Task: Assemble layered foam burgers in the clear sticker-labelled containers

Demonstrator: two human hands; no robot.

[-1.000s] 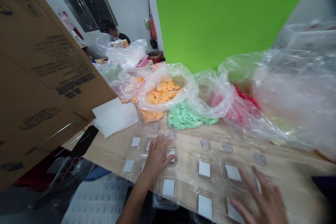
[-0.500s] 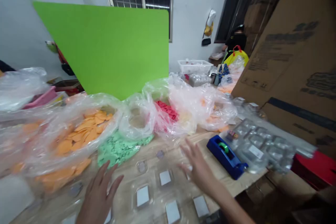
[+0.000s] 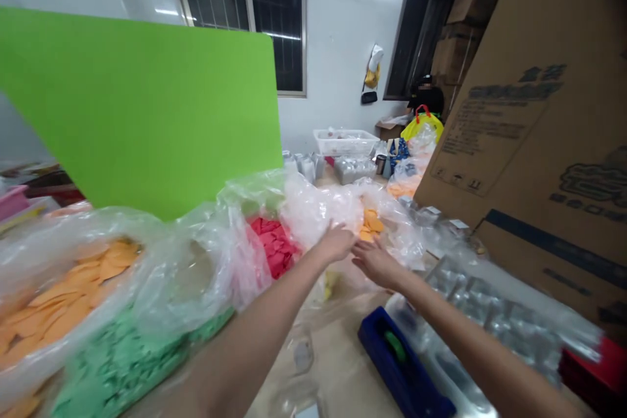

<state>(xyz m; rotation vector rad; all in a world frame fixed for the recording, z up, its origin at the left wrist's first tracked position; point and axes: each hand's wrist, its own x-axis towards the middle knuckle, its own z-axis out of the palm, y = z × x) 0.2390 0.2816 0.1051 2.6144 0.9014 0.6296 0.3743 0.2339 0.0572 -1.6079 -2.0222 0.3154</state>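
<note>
Both arms reach forward over the table, and my left hand (image 3: 336,242) and my right hand (image 3: 377,264) nearly meet, holding nothing. Their fingertips are close to a clear plastic bag (image 3: 386,228) with orange pieces (image 3: 369,225) inside. To the left of my left hand, red pieces (image 3: 272,246) lie in another clear bag. Below my left forearm is a heap of green pieces (image 3: 117,366). A bag of orange pieces (image 3: 63,307) fills the lower left corner.
A blue tape dispenser (image 3: 399,366) and a stack of clear plastic trays (image 3: 490,320) sit under my right arm. A large cardboard box (image 3: 514,144) stands at right, a green board (image 3: 132,98) at left. Farther back are a white crate (image 3: 345,142) and a seated person (image 3: 426,98).
The view has swung right and tilted up. My hands have left the clear trays with white squares, moved forward over the bags, and come together.
</note>
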